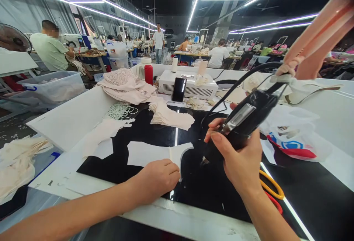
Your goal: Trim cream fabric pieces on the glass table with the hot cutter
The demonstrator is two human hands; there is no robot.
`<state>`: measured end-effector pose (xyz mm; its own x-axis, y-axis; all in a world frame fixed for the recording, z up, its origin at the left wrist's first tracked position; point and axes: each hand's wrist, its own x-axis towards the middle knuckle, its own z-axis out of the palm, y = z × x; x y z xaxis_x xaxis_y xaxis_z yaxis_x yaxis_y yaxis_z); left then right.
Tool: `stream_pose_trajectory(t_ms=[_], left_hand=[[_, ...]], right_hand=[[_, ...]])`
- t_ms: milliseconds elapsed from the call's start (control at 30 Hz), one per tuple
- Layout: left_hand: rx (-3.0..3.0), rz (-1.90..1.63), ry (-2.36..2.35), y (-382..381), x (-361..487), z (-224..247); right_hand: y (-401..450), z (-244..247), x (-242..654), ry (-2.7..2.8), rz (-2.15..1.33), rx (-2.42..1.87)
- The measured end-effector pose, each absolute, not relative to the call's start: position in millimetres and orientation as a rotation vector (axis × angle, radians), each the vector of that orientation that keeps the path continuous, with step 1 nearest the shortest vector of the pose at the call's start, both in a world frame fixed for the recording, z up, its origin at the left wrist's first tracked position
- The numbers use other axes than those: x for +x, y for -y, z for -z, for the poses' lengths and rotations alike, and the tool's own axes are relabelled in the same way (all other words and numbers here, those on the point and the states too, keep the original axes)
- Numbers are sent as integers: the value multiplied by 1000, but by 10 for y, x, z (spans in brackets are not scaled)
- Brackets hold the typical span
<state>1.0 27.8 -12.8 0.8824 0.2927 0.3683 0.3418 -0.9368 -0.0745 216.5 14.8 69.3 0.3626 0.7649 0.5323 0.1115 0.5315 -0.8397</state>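
My left hand [162, 178] is closed at the right end of a white cut piece [149, 154], its fingers pinched on the edge. The piece lies flat on the glossy black board [132, 130]. My right hand [240, 156] is wrapped round a black handheld tool [246, 113], tilted with its metal tip down over the board, to the right of the piece. A cable and a pink cloth strip [315, 38] run up from the tool's top end.
A stack of cream pieces [171, 115] and a phone [179, 89] are farther back. Scissors [272, 185] and a plastic bag [295, 137] lie right. Green cord [120, 111] and cloth [127, 86] sit left. A white box [190, 84] stands behind; people work beyond.
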Motion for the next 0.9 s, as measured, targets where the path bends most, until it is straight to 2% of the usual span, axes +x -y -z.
stream_pose_trajectory(t_ms=[200, 367, 667, 900], left_hand=[[-3058, 572, 673, -302, 8, 107], [-3152, 559, 580, -366, -40, 82], [-2773, 388, 307, -226, 60, 91], [-3002, 497, 648, -255, 31, 104]], right_hand=[[101, -508, 1905, 1087, -730, -686], [146, -445, 1757, 1076, -767, -633], [138, -435, 1749, 1079, -734, -652], [134, -431, 1710, 1051, -733, -632]])
